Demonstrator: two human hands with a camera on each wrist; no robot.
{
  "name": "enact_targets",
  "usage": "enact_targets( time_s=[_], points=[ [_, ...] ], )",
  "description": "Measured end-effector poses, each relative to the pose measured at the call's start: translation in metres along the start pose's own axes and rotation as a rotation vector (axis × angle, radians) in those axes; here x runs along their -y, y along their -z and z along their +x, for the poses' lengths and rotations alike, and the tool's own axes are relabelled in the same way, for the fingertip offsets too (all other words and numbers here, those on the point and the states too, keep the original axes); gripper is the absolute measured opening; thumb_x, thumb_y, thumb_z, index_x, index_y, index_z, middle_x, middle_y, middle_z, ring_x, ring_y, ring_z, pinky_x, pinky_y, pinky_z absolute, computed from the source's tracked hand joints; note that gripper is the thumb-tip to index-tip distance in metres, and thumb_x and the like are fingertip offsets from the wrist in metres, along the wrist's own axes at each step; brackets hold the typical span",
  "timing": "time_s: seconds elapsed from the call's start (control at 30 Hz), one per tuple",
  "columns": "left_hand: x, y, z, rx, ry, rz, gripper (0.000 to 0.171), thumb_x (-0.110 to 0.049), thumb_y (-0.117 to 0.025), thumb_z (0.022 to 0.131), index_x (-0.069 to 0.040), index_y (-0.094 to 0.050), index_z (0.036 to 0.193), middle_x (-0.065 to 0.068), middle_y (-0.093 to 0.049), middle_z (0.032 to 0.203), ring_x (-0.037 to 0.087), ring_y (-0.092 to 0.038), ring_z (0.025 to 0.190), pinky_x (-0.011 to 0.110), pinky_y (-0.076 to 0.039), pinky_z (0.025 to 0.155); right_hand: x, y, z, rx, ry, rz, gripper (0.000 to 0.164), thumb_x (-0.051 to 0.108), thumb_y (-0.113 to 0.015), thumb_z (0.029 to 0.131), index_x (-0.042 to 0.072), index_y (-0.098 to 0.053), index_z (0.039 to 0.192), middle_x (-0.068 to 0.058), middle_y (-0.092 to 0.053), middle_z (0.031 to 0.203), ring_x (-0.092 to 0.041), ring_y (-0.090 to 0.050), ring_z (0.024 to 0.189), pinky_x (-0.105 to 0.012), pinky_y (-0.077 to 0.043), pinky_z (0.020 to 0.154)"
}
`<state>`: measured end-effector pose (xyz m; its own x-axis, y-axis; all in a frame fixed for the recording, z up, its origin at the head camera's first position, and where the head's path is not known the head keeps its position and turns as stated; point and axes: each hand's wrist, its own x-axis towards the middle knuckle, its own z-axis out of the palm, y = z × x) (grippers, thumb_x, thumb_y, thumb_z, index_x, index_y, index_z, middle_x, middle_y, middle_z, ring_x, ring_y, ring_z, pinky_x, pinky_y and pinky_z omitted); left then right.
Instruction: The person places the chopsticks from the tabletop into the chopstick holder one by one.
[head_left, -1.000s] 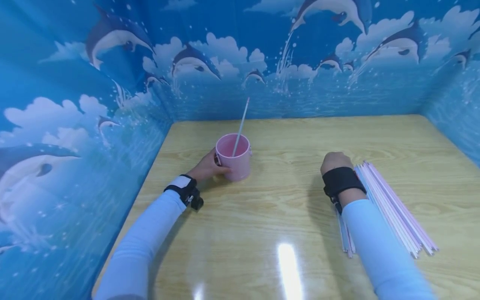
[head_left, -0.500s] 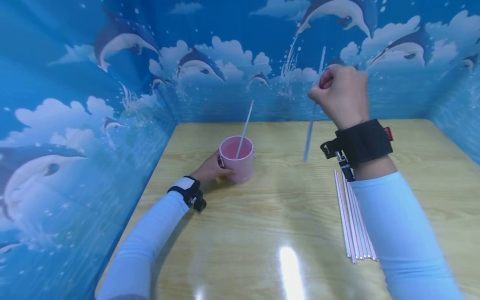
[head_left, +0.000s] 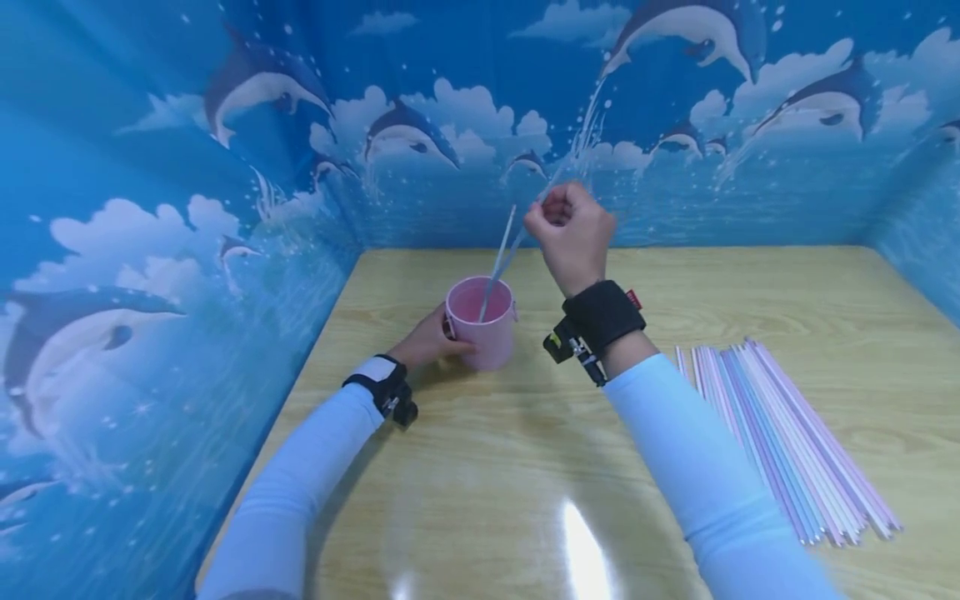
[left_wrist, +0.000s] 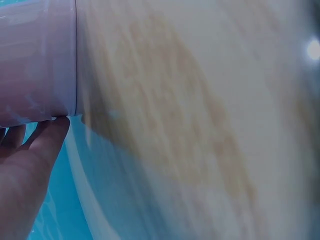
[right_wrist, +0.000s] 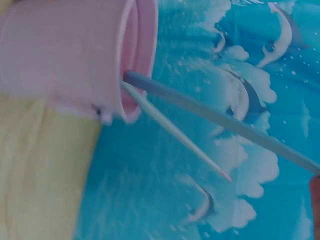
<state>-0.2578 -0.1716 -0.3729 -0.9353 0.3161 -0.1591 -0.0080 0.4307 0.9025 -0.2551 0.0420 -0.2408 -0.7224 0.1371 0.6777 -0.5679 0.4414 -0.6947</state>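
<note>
A pink bucket (head_left: 491,343) stands upright on the wooden table, and my left hand (head_left: 429,340) grips its left side. One pale thin stick (head_left: 507,227) leans inside the bucket, its upper end above the rim. Between thumb and fingers, my right hand (head_left: 573,235) pinches a long blue-grey stick (right_wrist: 220,119), held at a slant up and right of the bucket. In the right wrist view, the lower end of this stick is at the bucket's mouth. The left wrist view shows the left fingers (left_wrist: 47,142) against the bucket's wall.
A bundle of several long sticks (head_left: 787,442) in pink, white, blue and purple lies on the right of the table (head_left: 480,492), partly behind the right sleeve. A blue dolphin-print curtain (head_left: 450,200) borders the table at the back and sides.
My right hand has lifted a blue-grey stick from the bundle and carried it up and left to the bucket. The left hand keeps its grip on the bucket.
</note>
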Motion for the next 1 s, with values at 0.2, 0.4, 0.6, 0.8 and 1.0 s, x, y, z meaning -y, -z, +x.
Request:
enact_targets(
  time_s=[0.2, 0.4, 0.6, 0.8, 1.0],
  points=[
    [0.002, -0.002, -0.002, 0.016, -0.008, -0.011, 0.087, -0.027, -0.074, 0.06, -0.028, -0.023, 0.13, -0.002, -0.033, 0.134, 0.02, -0.028, 0.124, 0.044, -0.022, 0.103, -0.007, -0.017, -0.011, 0.079, -0.019, -0.017, 0.012, 0.016, -0.057, 0.074, 0.005, -0.055, 0.078, -0.007, -0.065, 0.077, -0.009, -0.061, 0.068, -0.014, -0.05, 0.063],
    [0.001, -0.001, 0.0, 0.005, -0.031, -0.007, 0.09, -0.028, -0.076, 0.058, -0.026, -0.023, 0.13, -0.001, -0.035, 0.132, 0.018, -0.032, 0.122, 0.04, -0.025, 0.103, -0.018, -0.03, -0.026, 0.202, -0.103, -0.055, 0.012, 0.016, -0.058, 0.074, 0.005, -0.056, 0.078, -0.006, -0.064, 0.076, -0.01, -0.061, 0.067, -0.015, -0.05, 0.061],
    [0.01, -0.002, 0.006, -0.007, -0.04, 0.013, 0.09, -0.03, -0.075, 0.056, -0.03, -0.023, 0.13, -0.005, -0.035, 0.132, 0.016, -0.032, 0.121, 0.038, -0.026, 0.103, -0.037, -0.034, -0.039, 0.245, -0.221, -0.061, 0.012, 0.015, -0.057, 0.074, 0.004, -0.058, 0.08, -0.009, -0.064, 0.076, -0.014, -0.061, 0.067, -0.019, -0.051, 0.061],
    [0.01, 0.0, 0.006, 0.0, -0.027, -0.001, 0.091, -0.027, -0.076, 0.057, -0.031, -0.022, 0.13, -0.005, -0.033, 0.133, 0.016, -0.03, 0.123, 0.041, -0.023, 0.104, -0.048, -0.016, -0.036, 0.322, -0.313, -0.125, 0.023, 0.021, -0.057, 0.076, 0.005, -0.061, 0.091, -0.009, -0.065, 0.083, -0.016, -0.061, 0.072, -0.023, -0.051, 0.063],
    [0.016, -0.001, 0.01, -0.026, -0.054, 0.014, 0.092, -0.032, -0.076, 0.055, -0.034, -0.022, 0.129, -0.007, -0.034, 0.132, 0.014, -0.031, 0.122, 0.04, -0.024, 0.104, -0.065, 0.039, -0.027, 0.386, -0.315, -0.307, 0.027, 0.024, -0.053, 0.079, 0.006, -0.06, 0.097, -0.013, -0.064, 0.086, -0.021, -0.06, 0.073, -0.031, -0.05, 0.062]
  ],
)
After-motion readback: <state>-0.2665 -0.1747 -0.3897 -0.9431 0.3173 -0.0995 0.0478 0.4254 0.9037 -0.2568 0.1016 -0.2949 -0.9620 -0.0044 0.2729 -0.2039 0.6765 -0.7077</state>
